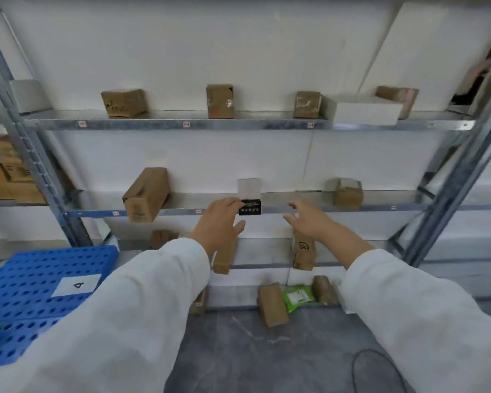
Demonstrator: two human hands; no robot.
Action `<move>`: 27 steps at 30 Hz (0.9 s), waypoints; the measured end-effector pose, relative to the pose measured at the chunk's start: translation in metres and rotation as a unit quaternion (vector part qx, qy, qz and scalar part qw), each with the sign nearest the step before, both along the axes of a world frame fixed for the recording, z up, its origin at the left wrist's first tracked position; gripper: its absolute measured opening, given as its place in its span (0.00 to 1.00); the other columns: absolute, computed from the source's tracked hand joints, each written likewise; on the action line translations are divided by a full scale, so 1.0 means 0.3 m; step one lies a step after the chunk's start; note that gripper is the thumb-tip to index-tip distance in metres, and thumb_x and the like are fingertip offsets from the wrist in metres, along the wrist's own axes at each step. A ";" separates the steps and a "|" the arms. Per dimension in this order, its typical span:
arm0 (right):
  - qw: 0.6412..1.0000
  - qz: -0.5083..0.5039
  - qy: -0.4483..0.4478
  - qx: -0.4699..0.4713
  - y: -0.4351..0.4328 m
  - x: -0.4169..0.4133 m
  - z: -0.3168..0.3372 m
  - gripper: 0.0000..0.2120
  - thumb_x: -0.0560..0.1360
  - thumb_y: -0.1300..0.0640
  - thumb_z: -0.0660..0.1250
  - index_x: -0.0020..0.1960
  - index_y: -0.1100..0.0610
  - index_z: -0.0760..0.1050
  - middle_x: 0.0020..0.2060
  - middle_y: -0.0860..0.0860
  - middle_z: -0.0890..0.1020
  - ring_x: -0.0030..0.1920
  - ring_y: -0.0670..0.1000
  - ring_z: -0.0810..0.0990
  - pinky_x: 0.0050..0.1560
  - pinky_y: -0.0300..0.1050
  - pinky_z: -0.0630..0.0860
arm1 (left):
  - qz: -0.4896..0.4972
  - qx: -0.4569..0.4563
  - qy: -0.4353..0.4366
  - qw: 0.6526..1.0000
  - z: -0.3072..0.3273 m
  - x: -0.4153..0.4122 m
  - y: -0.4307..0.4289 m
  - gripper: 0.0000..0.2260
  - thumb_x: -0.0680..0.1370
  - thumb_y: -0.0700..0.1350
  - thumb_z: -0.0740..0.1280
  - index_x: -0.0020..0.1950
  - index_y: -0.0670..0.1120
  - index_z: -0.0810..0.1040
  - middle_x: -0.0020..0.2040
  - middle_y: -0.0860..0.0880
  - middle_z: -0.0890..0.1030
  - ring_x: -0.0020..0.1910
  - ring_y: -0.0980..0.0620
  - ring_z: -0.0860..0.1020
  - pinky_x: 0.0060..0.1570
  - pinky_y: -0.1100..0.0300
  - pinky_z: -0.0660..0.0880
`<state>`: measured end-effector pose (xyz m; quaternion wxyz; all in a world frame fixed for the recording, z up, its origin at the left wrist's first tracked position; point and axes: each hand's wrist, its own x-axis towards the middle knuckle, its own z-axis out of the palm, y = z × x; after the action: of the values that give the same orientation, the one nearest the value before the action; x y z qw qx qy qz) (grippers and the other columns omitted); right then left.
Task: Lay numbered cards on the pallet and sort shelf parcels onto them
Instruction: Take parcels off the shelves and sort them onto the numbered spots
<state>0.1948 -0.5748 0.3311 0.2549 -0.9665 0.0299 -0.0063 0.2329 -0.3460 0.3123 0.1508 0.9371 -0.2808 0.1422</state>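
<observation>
A grey galvanised steel shelving rack [187, 123] stands against a white wall, above a grey mottled floor. Brown cardboard parcels sit spaced along its upper tiers, and more lie on the lowest tiers and on the floor.

The item in hand for this step, by judgement, is the small white carton with a black printed front face [249, 198]. It stands on the middle shelf, roughly central, with its black face flush to the shelf's front edge. Its long axis appears to run front to back, into the shelf.

The left hand [221, 221] is the nearer. Its fingers are spread apart and its fingertips [237, 202] are at the left edge of the carton's black face; whether they actually touch it cannot be told. Nothing is clamped. The right hand [309, 219] is also open, fingers splayed, and stands clear to the right of the carton, with a visible gap between.

The carton thus lies between the two hands, slightly above and ahead of both. A two-sided grip would require the right hand to close leftward.

The blue perforated plastic pallet [26, 313] lies at lower left, well apart from the carton. A white card printed with the numeral 4 [77, 285] rests flat on it. Any transfer would run leftward and down.
</observation>
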 end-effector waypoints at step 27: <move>0.976 -0.107 0.186 0.046 -0.746 0.415 -0.802 0.20 0.80 0.54 0.61 0.70 0.59 0.66 0.67 0.57 0.70 0.67 0.59 0.70 0.65 0.52 0.69 | -0.124 0.087 0.264 0.952 -0.847 0.560 -0.887 0.18 0.78 0.47 0.62 0.67 0.44 0.70 0.66 0.45 0.73 0.64 0.45 0.71 0.63 0.51 0.69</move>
<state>0.3192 -0.7987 0.0906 0.2865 -0.9294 0.1801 0.1473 0.4011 -0.6122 0.0583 0.1542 0.9084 -0.3562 -0.1553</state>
